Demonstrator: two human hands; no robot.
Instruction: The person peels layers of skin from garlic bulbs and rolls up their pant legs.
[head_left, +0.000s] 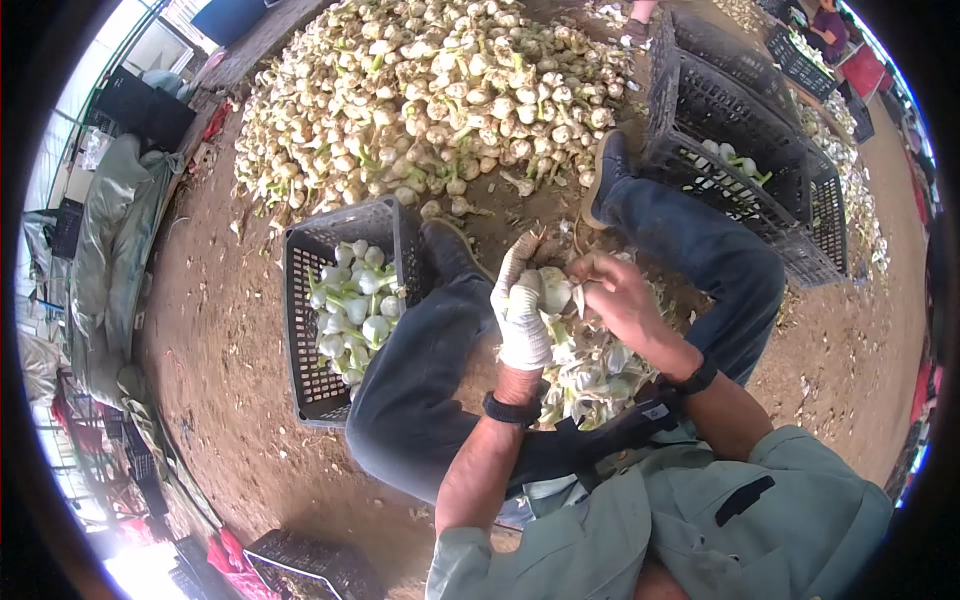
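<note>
While left fingers (pixel 509 274) grip a bulb (pixel 554 290) and right fingers (pixel 602 268) its peel (pixel 579 300), crates (pixel 304 376) flank both legs (pixel 412 385).

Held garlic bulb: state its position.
In the head view, just right of centre, the garlic bulb is between the gloved left hand and bare right hand.

Garlic heap (pixel 430 100), rough and papery. Near the heap: smooth, slightly glossy bulbs (pixel 357 308) in a matt plastic crate (pixel 305 345), ribbed knit-cloth glove (pixel 524 328), matt cloth trousers (pixel 415 385), rough earth floor (pixel 220 320).
</note>
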